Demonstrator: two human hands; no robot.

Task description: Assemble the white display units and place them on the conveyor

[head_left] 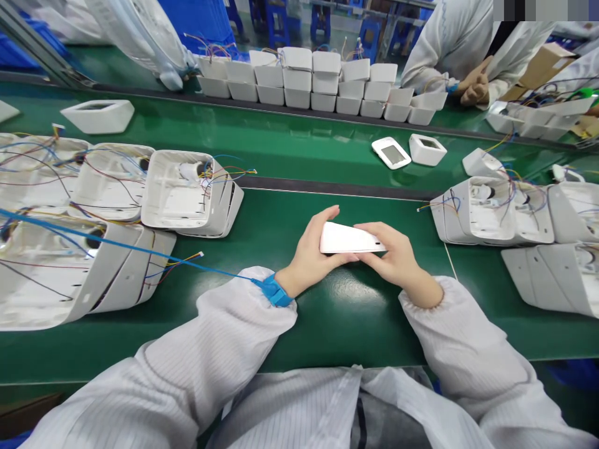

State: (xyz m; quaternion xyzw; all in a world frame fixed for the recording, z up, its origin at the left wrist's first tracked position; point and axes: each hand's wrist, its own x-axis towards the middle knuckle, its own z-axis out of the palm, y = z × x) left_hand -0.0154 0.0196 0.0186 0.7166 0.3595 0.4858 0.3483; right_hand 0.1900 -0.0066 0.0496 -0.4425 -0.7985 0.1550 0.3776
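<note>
While white case (349,239) is lying lengthwise from left hand (309,252) to right hand (397,252), both are grasping its opposite ends, neither sitting clearly nearer.

Far row: we see white housings (298,80) stacked side by side, thin wires at their tops.
Far left: we make out what looks like a white fan (140,31), in front of a blue bin (201,25).
Beyond: we spot blue stools (369,38).
Far right: we see a co-worker's white sleeve (428,56), near a cardboard box (545,65).
Surface: we have a glossy green bench (299,146), crossed by dark strips.
</note>
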